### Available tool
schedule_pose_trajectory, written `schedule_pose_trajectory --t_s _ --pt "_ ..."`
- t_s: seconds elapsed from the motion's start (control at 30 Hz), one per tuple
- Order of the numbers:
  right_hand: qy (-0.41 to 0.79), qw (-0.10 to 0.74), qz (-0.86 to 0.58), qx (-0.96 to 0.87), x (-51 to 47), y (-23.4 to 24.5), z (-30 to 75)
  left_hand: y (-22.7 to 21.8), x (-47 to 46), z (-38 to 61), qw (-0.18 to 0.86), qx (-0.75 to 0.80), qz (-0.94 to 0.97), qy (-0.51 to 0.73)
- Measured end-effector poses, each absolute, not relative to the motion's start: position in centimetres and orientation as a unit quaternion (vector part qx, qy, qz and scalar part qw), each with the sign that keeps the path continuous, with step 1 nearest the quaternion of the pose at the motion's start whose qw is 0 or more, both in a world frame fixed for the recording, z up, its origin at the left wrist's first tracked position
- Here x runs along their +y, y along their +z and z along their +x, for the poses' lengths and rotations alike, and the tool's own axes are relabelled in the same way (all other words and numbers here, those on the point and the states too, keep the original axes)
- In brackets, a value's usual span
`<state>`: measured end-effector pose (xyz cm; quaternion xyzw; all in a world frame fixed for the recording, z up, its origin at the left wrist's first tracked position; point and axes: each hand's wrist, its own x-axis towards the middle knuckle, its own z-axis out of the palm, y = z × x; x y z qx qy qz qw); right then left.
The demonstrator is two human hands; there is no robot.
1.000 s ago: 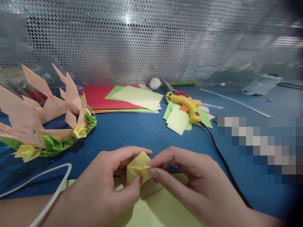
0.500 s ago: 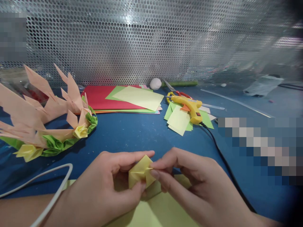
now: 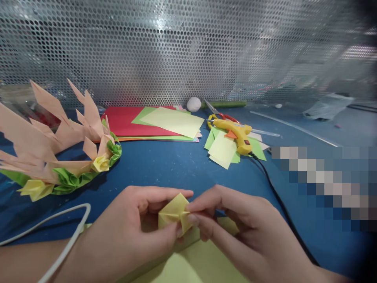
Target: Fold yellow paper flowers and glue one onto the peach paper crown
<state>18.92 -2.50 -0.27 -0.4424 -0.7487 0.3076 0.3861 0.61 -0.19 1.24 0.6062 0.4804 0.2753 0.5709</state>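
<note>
A small piece of folded yellow paper [image 3: 173, 212] is held between both hands, with a raised crease across its middle. My left hand [image 3: 132, 232] grips it from the left, thumb on the front and fingers behind. With thumb and forefinger my right hand [image 3: 235, 228] pinches the paper's right-hand point. Beneath the hands lies a larger sheet of pale yellow paper [image 3: 188, 263], partly covered by them. To the left stands a folded-paper wreath [image 3: 70, 177] with peach spikes, green ruffles and yellow flowers.
A yellow glue gun [image 3: 235, 131] rests on small green and yellow papers, its black cord [image 3: 273, 188] running past my right hand. Behind are stacked coloured sheets [image 3: 123, 122], scissors [image 3: 212, 108] and a white ball [image 3: 193, 104]. A white cable [image 3: 67, 243] loops over my left forearm.
The folded paper has tilted slightly and shifted a little left, its crease now flatter. Both hands keep nearly the same hold.
</note>
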Motion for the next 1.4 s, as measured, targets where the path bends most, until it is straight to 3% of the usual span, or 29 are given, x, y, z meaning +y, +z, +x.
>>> schedule_pose_trajectory --t_s 0.37,0.73,0.93,1.4 --pt "0.376 0.426 -0.421 -0.707 -2.3 -0.4 18.8 1.3 0.1 0.0 0.626 0.455 0.576 0.263" --pt "0.351 0.416 -0.365 -0.755 -2.0 0.4 18.8 1.2 0.4 0.2 0.644 0.462 0.548 0.268" --pt "0.456 0.412 -0.427 -0.663 -2.5 -0.1 18.5 1.7 0.2 0.2 0.635 0.475 0.553 0.257" --pt "0.638 0.415 -0.405 -0.507 -2.0 -0.4 17.9 1.6 -0.3 0.1 0.580 0.494 0.593 0.261"
